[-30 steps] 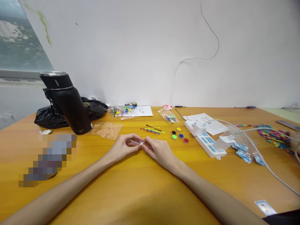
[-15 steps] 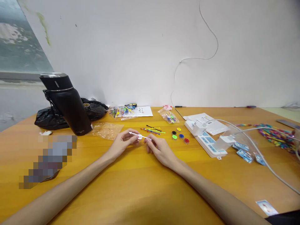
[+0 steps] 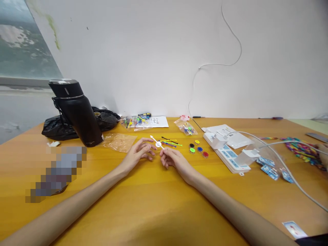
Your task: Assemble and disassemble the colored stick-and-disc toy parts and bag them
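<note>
My right hand (image 3: 176, 162) pinches the tail of a white spinner arrow (image 3: 158, 144) between thumb and fingers. The arrow points up and to the left, with a round white piece at its middle. My left hand (image 3: 138, 152) is apart from it, just to its left, fingers curved and separated with nothing held. Beyond the hands lies a loose pile of colored arrows (image 3: 172, 142), yellow, black, green, blue and red among them. Right of the pile stand several small round bases, including a green base (image 3: 192, 150), a blue base (image 3: 200, 149) and a red base (image 3: 205, 154).
A black bottle (image 3: 82, 116) stands at left by a black plastic bag (image 3: 57, 129). A clear empty bag (image 3: 119, 142) lies behind my left hand. At right, a white power strip (image 3: 230, 159) carries plugs and cables. Bags of parts (image 3: 188, 128) lie near the wall.
My left hand has let go of the white spinner arrow and its fingers have opened. My right hand now holds the arrow alone, tilted more upward. The view has shifted slightly.
</note>
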A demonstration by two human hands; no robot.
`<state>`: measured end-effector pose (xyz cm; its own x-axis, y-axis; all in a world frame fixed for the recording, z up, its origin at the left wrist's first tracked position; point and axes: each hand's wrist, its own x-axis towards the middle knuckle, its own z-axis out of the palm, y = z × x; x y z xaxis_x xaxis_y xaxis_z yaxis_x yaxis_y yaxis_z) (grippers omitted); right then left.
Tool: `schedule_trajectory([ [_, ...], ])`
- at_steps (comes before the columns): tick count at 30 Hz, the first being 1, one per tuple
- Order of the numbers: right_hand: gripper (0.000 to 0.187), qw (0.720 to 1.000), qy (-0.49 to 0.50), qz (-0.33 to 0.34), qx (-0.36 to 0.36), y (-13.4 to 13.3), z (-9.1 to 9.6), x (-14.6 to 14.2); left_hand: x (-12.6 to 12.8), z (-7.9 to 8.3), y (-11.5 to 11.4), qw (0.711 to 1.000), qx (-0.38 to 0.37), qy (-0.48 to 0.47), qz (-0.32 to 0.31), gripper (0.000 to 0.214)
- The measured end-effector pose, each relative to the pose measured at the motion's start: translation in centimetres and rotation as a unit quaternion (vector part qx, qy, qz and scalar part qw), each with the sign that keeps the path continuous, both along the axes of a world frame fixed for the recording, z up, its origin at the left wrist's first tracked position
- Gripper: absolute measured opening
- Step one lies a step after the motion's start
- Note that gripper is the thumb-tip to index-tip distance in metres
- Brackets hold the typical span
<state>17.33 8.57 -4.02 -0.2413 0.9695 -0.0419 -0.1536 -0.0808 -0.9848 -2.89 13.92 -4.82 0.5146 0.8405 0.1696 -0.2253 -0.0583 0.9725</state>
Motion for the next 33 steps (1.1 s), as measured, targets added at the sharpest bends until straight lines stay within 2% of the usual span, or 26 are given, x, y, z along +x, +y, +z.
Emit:
schedule_trajectory([
  [5,0.033,0.996,-0.072,0.045,0.035,-0.9,0.2,-1.3,-0.1,0.7,0.6,0.999,0.01,0.032,0.017,0.035],
  [13,0.035,0.986,-0.123,0.073,0.086,-1.5,-0.3,-1.4,0.0,2.1,1.1,0.985,0.106,0.127,0.043,0.035],
  [19,0.036,0.982,-0.144,0.09,0.083,-1.8,0.0,-1.2,-2.0,4.3,2.5,0.951,0.175,0.247,0.069,0.032],
  [23,0.035,0.977,-0.183,0.079,0.077,-1.7,0.0,-0.9,-4.7,5.3,4.0,0.884,0.215,0.415,-0.021,0.029],
  [26,0.033,0.971,-0.212,0.067,0.088,-1.7,0.0,-0.9,-6.4,5.6,4.7,0.842,0.231,0.475,-0.113,0.029],
  [29,0.028,0.963,-0.24,0.046,0.117,-1.7,0.1,-0.8,-7.2,5.5,5.0,0.833,0.207,0.491,-0.148,0.027],
  [33,0.025,0.957,-0.255,0.04,0.134,-1.5,0.2,-0.6,-7.2,5.6,4.8,0.839,0.189,0.49,-0.141,0.028],
])
